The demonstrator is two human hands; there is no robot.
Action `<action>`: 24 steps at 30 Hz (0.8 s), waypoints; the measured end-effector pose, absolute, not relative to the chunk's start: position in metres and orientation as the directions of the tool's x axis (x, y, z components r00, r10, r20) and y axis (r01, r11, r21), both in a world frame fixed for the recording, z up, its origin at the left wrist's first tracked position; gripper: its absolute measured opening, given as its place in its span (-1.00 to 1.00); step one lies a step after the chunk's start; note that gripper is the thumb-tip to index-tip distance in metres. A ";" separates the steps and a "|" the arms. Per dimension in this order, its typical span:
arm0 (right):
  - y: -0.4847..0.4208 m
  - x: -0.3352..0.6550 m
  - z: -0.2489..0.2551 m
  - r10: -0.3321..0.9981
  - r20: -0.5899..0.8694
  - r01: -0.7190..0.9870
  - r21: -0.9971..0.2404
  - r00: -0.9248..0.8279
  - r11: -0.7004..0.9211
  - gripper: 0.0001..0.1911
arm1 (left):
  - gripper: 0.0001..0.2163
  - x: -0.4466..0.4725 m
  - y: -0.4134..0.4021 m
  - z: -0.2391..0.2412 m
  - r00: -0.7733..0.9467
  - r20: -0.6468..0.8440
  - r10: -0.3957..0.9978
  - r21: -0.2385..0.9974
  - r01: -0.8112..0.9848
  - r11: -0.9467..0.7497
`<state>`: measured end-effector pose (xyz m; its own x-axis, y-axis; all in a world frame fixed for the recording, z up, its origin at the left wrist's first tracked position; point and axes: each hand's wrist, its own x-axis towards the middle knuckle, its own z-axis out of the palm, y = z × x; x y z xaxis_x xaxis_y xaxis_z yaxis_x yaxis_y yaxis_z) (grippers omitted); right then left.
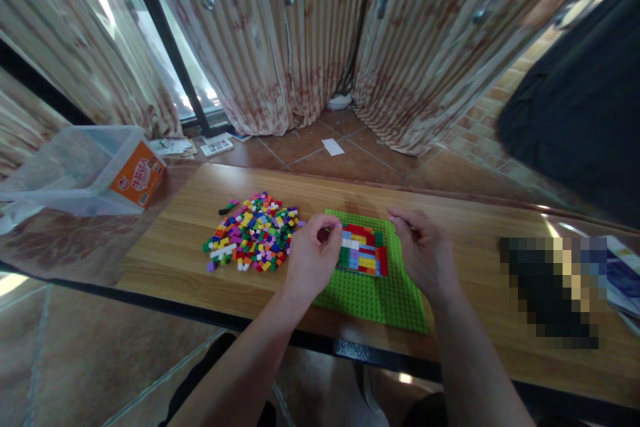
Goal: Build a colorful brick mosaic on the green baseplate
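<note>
My left hand point(315, 253) is over the left edge of a green studded baseplate point(370, 307), its thumb and forefinger closed in a pinch. Whatever those fingertips hold, if anything, is too small to make out. On the baseplate lies a flat patch of coloured toy bricks point(364, 252), in red, yellow, blue, white, green and lilac; my left hand hides part of its left side. My right hand point(425, 250) hovers by the plate's right edge, apart from the patch. Its fingers are curled in with the tips close together, and I cannot see what they hold.
Left of the baseplate, loose bricks point(257, 230) lie heaped on the wooden table point(170, 260). Beyond the table's left end stands a clear plastic bin point(90, 197) with an orange label. A blurred-out dark object point(550, 293) lies at right. Curtains point(310, 47) hang behind.
</note>
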<state>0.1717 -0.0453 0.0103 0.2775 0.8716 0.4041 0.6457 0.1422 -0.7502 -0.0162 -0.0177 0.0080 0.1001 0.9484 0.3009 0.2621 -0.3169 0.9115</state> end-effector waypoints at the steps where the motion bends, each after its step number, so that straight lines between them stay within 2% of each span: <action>1: -0.045 0.176 0.008 0.881 0.379 0.653 -0.749 0.283 0.112 -0.71 | -0.92 -0.017 -0.018 0.008 0.103 0.299 0.949 0.911 0.266 -0.316; 9: -0.043 0.175 0.002 0.920 0.259 0.637 -0.771 0.294 0.014 -0.75 | -0.92 -0.018 -0.018 0.005 0.135 0.284 0.949 0.916 0.256 -0.310; 19: -0.037 0.177 -0.016 0.963 0.088 0.465 -0.884 0.256 -0.042 -0.79 | -0.91 -0.018 -0.018 0.007 0.138 0.261 0.956 0.928 0.236 -0.287; 24: -0.036 0.176 -0.019 0.957 0.045 0.446 -0.890 0.285 -0.091 -0.78 | -0.91 -0.019 -0.018 0.007 0.144 0.256 0.956 0.928 0.240 -0.285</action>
<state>0.1762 -0.0355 -0.0186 0.2851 0.9574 0.0449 0.4459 -0.0911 -0.8904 -0.0187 -0.0180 0.0074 0.1443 0.9558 0.2562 0.2405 -0.2850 0.9279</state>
